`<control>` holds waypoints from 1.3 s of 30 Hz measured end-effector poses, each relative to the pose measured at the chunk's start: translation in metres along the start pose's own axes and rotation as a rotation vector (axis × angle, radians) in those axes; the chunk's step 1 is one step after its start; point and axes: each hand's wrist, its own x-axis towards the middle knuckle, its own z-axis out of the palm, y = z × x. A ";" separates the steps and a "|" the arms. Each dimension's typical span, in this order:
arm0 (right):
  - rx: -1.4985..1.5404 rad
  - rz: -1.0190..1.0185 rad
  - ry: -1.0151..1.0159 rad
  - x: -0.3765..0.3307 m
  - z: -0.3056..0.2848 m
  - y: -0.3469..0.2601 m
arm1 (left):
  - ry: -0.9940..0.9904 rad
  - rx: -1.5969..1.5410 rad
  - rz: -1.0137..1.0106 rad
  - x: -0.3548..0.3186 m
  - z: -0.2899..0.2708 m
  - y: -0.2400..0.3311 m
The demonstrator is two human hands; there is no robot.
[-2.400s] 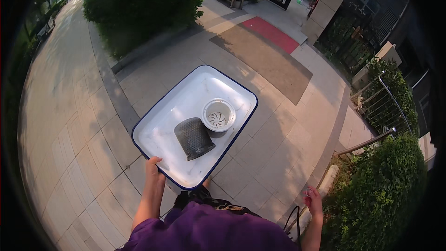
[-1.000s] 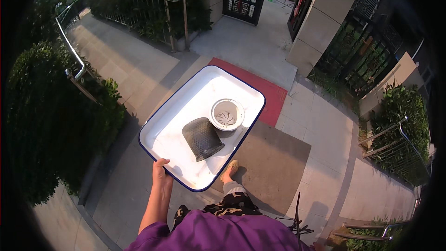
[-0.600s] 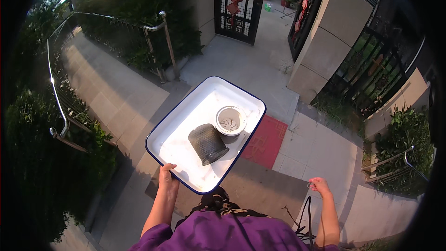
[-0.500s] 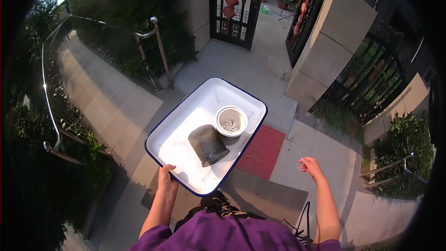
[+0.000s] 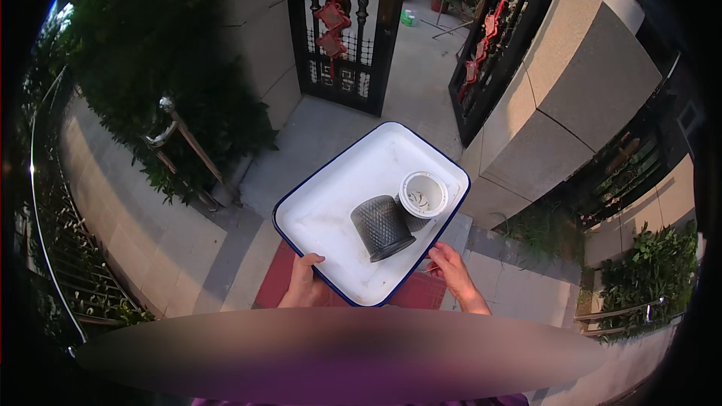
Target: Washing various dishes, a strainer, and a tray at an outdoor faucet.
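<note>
A white enamel-look tray [image 5: 323,214] with a dark blue rim is held out in front of me, tilted in the view. My left hand [image 5: 302,280] grips its near left edge, thumb over the rim and fingers underneath. At the near right edge, my right hand [image 5: 453,272] has its bent fingers closed at the rim, partly hidden. Inside the tray, a dark grey pot [image 5: 381,229] with a diamond-patterned wall lies tipped over. Touching it is a white-rimmed pot [image 5: 423,195], its mouth up and its slotted bottom showing. A blurred oval covers my forearms.
Ahead, a black metal gate [image 5: 338,37] with red hangings stands beside an open gate leaf [image 5: 489,45]. A stone pillar [image 5: 556,83] rises at right, topped by a white planter [image 5: 623,6]. A red mat [image 5: 278,274] lies below; metal railings [image 5: 195,143] and bushes flank the path.
My right hand has come in from the right to the tray's rim. The gate and pillar appear larger and nearer, and the tray sits further right in the view.
</note>
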 end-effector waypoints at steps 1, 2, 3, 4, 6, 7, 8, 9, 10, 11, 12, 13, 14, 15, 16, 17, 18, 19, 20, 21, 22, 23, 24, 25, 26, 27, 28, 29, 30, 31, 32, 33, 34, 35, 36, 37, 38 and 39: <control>-0.045 -0.030 0.057 0.027 -0.013 -0.005 | 0.002 0.004 0.003 0.024 0.027 -0.003; -0.035 -0.031 0.060 0.060 -0.027 -0.018 | 0.006 0.008 0.006 0.051 0.051 -0.006; -0.103 -0.107 0.107 0.094 -0.037 -0.039 | 0.010 0.014 -0.023 0.085 0.071 -0.006; -0.171 -0.183 0.154 0.125 -0.049 -0.054 | 0.043 0.024 -0.050 0.115 0.094 -0.007; -0.125 -0.139 0.173 0.180 -0.070 -0.074 | 0.009 0.023 -0.049 0.165 0.131 -0.017; -0.146 -0.152 0.216 0.201 -0.078 -0.097 | 0.021 0.020 -0.063 0.191 0.145 -0.020; -0.170 -0.164 0.259 0.222 -0.086 -0.115 | 0.033 0.014 -0.076 0.216 0.159 -0.022; -0.148 -0.184 0.277 0.243 -0.103 -0.127 | 0.028 -0.007 -0.106 0.229 0.190 -0.022; -0.146 -0.186 0.279 0.272 -0.119 -0.141 | 0.025 -0.004 -0.106 0.255 0.213 -0.023; -0.212 -0.189 0.362 0.303 -0.135 -0.153 | 0.013 -0.021 -0.133 0.282 0.235 -0.023; -0.283 -0.188 0.436 0.330 -0.145 -0.170 | 0.010 -0.044 -0.156 0.306 0.254 -0.025; -0.266 -0.175 0.428 0.354 -0.156 -0.193 | 0.016 -0.050 -0.155 0.330 0.274 -0.026; -0.272 -0.173 0.423 0.379 -0.168 -0.212 | 0.015 -0.066 -0.179 0.354 0.295 -0.028; -0.263 -0.210 0.449 0.405 -0.179 -0.223 | 0.013 -0.075 -0.207 0.379 0.313 -0.028; -0.254 -0.248 0.476 0.432 -0.190 -0.235 | 0.015 -0.074 -0.211 0.404 0.331 -0.027; -0.213 -0.282 0.479 0.461 -0.201 -0.247 | -0.014 -0.085 -0.230 0.430 0.351 -0.026; -0.210 -0.273 0.487 0.489 -0.212 -0.261 | -0.041 -0.092 -0.256 0.456 0.370 -0.025; -0.206 -0.317 0.469 0.514 -0.221 -0.278 | -0.059 -0.094 -0.269 0.484 0.384 -0.023; -0.202 -0.363 0.453 0.535 -0.227 -0.291 | -0.081 -0.091 -0.314 0.510 0.398 -0.020; -0.235 -0.336 0.520 0.558 -0.239 -0.303 | -0.083 -0.098 -0.293 0.536 0.416 -0.025; -0.232 -0.337 0.523 0.585 -0.251 -0.311 | -0.072 -0.105 -0.276 0.559 0.435 -0.024; -0.225 -0.333 0.518 0.613 -0.262 -0.316 | -0.075 -0.100 -0.278 0.585 0.453 -0.019; -0.216 -0.328 0.517 0.629 -0.268 -0.327 | -0.070 -0.090 -0.302 0.598 0.471 -0.012; -0.207 -0.306 0.498 0.649 -0.275 -0.342 | -0.063 -0.078 -0.326 0.613 0.488 -0.005; -0.200 -0.301 0.507 0.672 -0.283 -0.356 | -0.064 -0.068 -0.334 0.635 0.505 0.000; -0.148 -0.356 0.483 0.695 -0.288 -0.369 | -0.072 -0.062 -0.328 0.658 0.520 0.005; -0.096 -0.409 0.457 0.716 -0.293 -0.381 | -0.078 -0.057 -0.322 0.680 0.535 0.010; -0.033 -0.372 0.441 0.732 -0.296 -0.392 | -0.073 -0.046 -0.328 0.698 0.547 0.015; -0.029 -0.365 0.444 0.752 -0.301 -0.403 | -0.053 -0.045 -0.339 0.715 0.560 0.019; -0.093 -0.378 0.503 0.773 -0.307 -0.412 | -0.029 -0.044 -0.349 0.732 0.573 0.022; -0.158 -0.389 0.558 0.793 -0.313 -0.422 | -0.019 -0.043 -0.353 0.750 0.585 0.026; -0.146 -0.433 0.558 0.816 -0.316 -0.429 | -0.053 -0.049 -0.327 0.771 0.599 0.032; -0.145 -0.421 0.549 0.839 -0.323 -0.439 | -0.085 -0.057 -0.299 0.791 0.614 0.036; -0.171 -0.413 0.534 0.864 -0.331 -0.451 | -0.075 -0.062 -0.318 0.813 0.629 0.040; -0.200 -0.396 0.504 0.886 -0.335 -0.461 | -0.062 -0.072 -0.287 0.829 0.648 0.046; -0.205 -0.390 0.468 0.907 -0.343 -0.473 | -0.044 -0.081 -0.294 0.851 0.661 0.049; -0.211 -0.371 0.434 0.928 -0.350 -0.480 | -0.024 -0.093 -0.300 0.869 0.672 0.051; -0.228 -0.366 0.472 0.947 -0.358 -0.487 | 0.003 -0.102 -0.297 0.882 0.687 0.054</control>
